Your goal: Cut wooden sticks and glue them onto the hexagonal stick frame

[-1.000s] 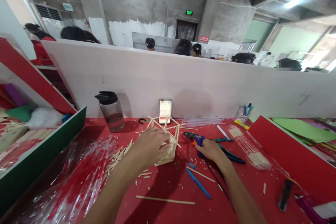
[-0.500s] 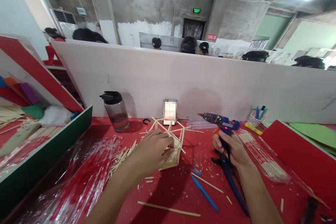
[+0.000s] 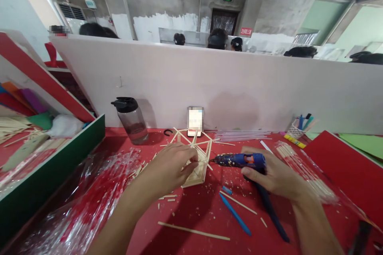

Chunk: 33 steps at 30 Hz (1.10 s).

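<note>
My left hand (image 3: 176, 161) reaches over a small frame of wooden sticks (image 3: 196, 177), its fingers pinched on the upper part; the exact stick between them is hidden. The frame has a many-sided base and sticks meeting at the top. In my right hand (image 3: 278, 173) is a blue hot glue gun (image 3: 239, 160), lying level. Its nozzle points left and is at or very near a stick joint on the frame's right side. Under the gun lie a blue pen (image 3: 235, 214), its blue cap (image 3: 227, 190) and a loose stick (image 3: 239, 202).
Behind the frame a phone (image 3: 195, 122) leans on the white partition (image 3: 167, 75). A water bottle (image 3: 131, 121) stands left, near crinkled plastic wrap (image 3: 86, 207). Bagged sticks (image 3: 305, 171), a pen basket (image 3: 295, 129) and glue sticks (image 3: 242, 135) are at the right and back.
My right hand has brought the glue gun down and left, from above the table to the frame's right side, and turned over it. My left hand stays on the frame.
</note>
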### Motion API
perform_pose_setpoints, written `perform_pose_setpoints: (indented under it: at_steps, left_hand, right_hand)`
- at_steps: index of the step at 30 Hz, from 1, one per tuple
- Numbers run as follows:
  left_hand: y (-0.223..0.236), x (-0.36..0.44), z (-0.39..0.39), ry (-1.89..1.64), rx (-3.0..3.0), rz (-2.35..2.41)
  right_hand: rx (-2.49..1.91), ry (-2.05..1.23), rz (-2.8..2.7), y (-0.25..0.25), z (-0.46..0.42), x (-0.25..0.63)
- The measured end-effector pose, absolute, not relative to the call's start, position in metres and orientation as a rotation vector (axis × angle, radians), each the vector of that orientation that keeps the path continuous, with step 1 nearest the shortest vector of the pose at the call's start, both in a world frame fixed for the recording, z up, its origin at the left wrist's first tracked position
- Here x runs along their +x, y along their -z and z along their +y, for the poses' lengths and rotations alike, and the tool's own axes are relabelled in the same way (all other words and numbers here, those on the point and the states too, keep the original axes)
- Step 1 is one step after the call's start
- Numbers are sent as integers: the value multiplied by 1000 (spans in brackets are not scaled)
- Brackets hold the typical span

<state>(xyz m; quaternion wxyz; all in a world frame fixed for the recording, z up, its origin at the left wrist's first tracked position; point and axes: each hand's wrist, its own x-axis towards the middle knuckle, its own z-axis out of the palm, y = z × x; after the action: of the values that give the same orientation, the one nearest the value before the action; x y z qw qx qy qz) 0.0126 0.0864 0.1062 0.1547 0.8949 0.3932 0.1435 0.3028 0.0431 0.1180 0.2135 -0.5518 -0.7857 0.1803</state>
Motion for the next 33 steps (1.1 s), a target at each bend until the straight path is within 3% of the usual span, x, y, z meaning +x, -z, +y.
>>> perform_pose_setpoints:
  at_steps: [33]
  left_hand:
    - [-110,8,85,-424,2552,1109]
  right_hand:
    - [-1559,-405,-2335,-129,38,293]
